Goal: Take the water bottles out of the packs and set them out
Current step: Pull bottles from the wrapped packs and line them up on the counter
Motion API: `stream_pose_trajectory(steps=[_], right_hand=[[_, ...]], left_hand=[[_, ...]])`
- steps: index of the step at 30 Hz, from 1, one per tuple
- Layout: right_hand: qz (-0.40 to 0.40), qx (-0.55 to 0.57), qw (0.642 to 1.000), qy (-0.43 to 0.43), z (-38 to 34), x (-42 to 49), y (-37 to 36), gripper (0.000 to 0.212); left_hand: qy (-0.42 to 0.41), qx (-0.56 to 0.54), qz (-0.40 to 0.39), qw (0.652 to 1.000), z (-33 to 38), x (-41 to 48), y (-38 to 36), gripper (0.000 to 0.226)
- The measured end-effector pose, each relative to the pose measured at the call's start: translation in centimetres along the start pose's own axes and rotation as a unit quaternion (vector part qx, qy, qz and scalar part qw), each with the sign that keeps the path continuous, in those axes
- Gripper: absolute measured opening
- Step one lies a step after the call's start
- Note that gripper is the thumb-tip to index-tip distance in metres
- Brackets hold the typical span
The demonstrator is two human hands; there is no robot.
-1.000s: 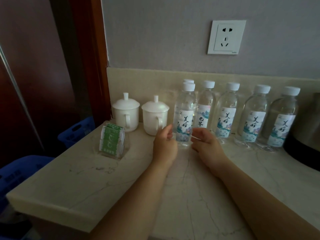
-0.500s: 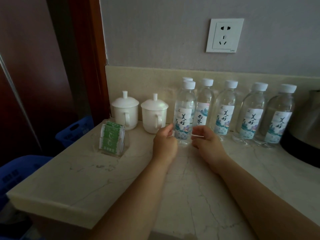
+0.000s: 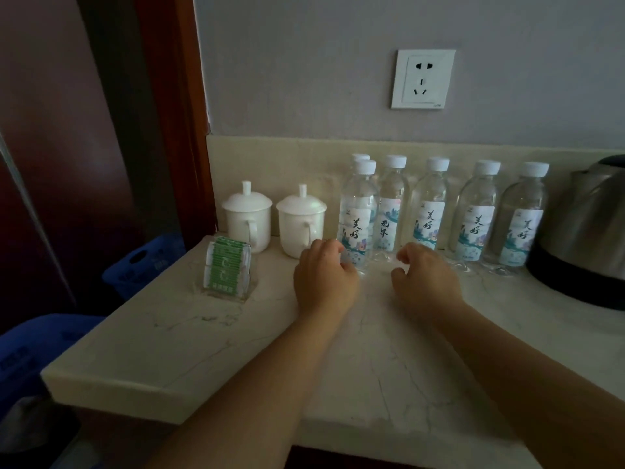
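Near edge of the counter [image 3: 162, 353]: only my two forearms coming in over it. Left hand [image 3: 324, 279] is mid-counter with its fingers curled, tips right at the lower left side of the front water bottle [image 3: 357, 218]. Can't tell from this feed whether that's a grip or bare contact. Right hand [image 3: 427, 282] sits just right of that bottle and apart from it, fingers loosely curled, nothing in them. Front water bottle is upright, white cap on, standing just forward of the back row. Toward the left edge is a clear holder of green sachets [image 3: 227, 267]. Along the back edge, left to right: left cup [image 3: 248, 220] and right cup [image 3: 301, 225], both white and lidded. Next comes a hidden bottle [image 3: 360, 157] directly behind the front one, only its cap showing, then a row of four bottles [image 3: 475, 220], upright, capped, labels facing me. Kettle [image 3: 588, 231] takes the back right corner, just beside the last bottle. Wall socket [image 3: 422, 79] is on the wall above the row. Blue crates [image 3: 145, 262] sit below, off the left edge.
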State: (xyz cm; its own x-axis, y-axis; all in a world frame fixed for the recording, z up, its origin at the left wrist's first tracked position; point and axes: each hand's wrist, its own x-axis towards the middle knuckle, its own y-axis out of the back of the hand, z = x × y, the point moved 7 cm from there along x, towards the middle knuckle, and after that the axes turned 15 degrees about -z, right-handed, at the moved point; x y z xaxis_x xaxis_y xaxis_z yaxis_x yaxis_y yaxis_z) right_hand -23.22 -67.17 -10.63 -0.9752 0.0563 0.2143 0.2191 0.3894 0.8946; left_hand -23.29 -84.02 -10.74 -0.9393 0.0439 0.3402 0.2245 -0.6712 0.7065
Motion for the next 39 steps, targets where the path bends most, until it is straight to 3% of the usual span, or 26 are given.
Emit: stream_pose_trajectory(steps=[7, 19, 24, 30, 35, 39], right_hand=[[-0.108, -0.137, 0.981, -0.090, 0.7, -2.6, 2.2, 0.036], [-0.088, -0.192, 0.968, -0.136, 5.4, -11.0, 9.8, 0.033], [-0.089, -0.182, 0.969, -0.140, 10.6, -16.3, 13.8, 0.011], [-0.092, -0.222, 0.954, -0.181, 19.5, -23.8, 19.0, 0.026], [-0.085, -0.227, 0.941, -0.236, 27.2, -28.9, 23.7, 0.014], [-0.072, -0.227, 0.935, -0.265, 32.3, -31.4, 26.6, 0.017]], left_hand=[[-0.113, 0.159, -0.074, 0.978, 3.1, -1.6, 1.3, 0.026], [-0.219, 0.210, -0.092, 0.948, 12.6, -7.6, -0.6, 0.026], [-0.246, 0.218, -0.103, 0.939, 19.9, -11.7, -3.8, 0.027], [-0.269, 0.222, -0.142, 0.926, 29.6, -18.1, -10.7, 0.029], [-0.286, 0.216, -0.156, 0.920, 36.4, -21.7, -15.5, 0.033], [-0.300, 0.217, -0.175, 0.912, 40.4, -22.7, -19.1, 0.038]])
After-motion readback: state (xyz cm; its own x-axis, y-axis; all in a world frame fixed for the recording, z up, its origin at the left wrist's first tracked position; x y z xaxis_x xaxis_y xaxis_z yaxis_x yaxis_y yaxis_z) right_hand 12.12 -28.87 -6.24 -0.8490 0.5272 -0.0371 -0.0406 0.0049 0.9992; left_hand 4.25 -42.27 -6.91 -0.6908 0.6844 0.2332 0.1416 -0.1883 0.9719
